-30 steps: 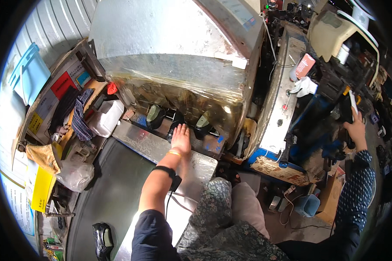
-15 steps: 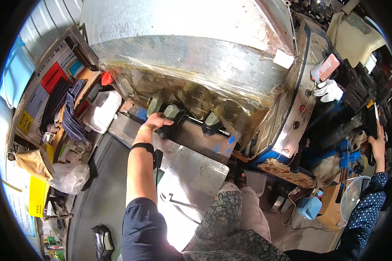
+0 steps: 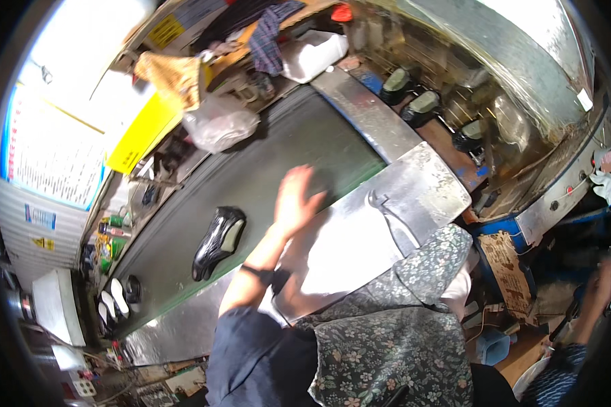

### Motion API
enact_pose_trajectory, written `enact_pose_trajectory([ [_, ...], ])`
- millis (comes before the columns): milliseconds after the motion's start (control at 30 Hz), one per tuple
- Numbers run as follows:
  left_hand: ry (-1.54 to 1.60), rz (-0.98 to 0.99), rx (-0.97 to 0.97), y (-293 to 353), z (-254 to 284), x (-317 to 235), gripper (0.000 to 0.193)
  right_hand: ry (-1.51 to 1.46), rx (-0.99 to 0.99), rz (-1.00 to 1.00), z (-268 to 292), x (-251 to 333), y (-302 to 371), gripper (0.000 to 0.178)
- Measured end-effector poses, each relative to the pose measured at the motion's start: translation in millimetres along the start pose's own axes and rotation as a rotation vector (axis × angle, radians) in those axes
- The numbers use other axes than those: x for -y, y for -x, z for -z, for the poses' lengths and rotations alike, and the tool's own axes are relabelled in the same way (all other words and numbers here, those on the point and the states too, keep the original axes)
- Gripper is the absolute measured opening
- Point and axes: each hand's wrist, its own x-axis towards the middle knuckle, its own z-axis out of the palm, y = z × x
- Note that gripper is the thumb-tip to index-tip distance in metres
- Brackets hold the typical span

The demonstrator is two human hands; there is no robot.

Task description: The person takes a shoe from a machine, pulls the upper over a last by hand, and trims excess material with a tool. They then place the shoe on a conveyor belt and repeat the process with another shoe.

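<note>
My left hand [image 3: 297,202], with a black band on its wrist, is over the dark conveyor belt [image 3: 271,146]. Its fingers are apart and nothing is in them. Left of it, apart from the fingers, a glossy black shoe [image 3: 217,244] with a grey-green top block lies on the belt. Three more black shoes with greenish blocks, one of them a shoe [image 3: 421,108] in the middle, stand under the metal hood. At the far right, my right hand [image 3: 599,292], below which a polka-dot sleeve shows, is smeared by motion; its fingers cannot be made out.
On the bright metal plate [image 3: 332,251] before me lies a metal tool [image 3: 395,220] with curved handles. The hood [image 3: 516,74] has clear plastic sheeting along its edge. A plastic bag [image 3: 220,125] hangs by the belt's far side. White-lined shoes [image 3: 119,296] stand at its left end.
The view has swung left. My left hand has left the shoe block under the hood and moved over the belt. My right hand has shifted nearer and blurs.
</note>
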Motion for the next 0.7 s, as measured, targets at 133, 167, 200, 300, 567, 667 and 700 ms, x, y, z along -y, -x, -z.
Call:
enact_pose_trajectory([
  [133,-0.376,0.669,-0.002,162.5,150.7,112.7,0.085,-0.681,0.251,-0.072,-38.0,222.3,107.5,0.032],
  [167,-0.518,0.789,-0.019,194.1,170.5,130.3,0.083,-0.702,0.265,0.037,-41.6,265.1,124.0,0.026],
  [200,-0.637,0.941,0.0,220.1,181.4,143.6,0.08,-0.945,0.403,-0.135,-34.3,296.6,140.5,0.021],
  [300,-0.301,1.039,0.306,258.5,195.2,167.1,0.066,-1.241,0.493,-0.281,-11.7,368.0,154.1,0.02],
  [567,0.236,0.971,0.171,197.4,170.6,117.2,0.048,-1.249,0.4,-0.102,36.4,390.1,109.1,0.018],
  [667,1.177,0.714,0.121,189.5,147.4,60.2,0.036,-1.36,0.306,-0.081,59.0,405.2,62.2,0.017],
  [700,1.337,0.75,0.113,190.8,134.1,36.1,0.043,-1.392,0.246,-0.07,70.0,414.8,44.3,0.017],
])
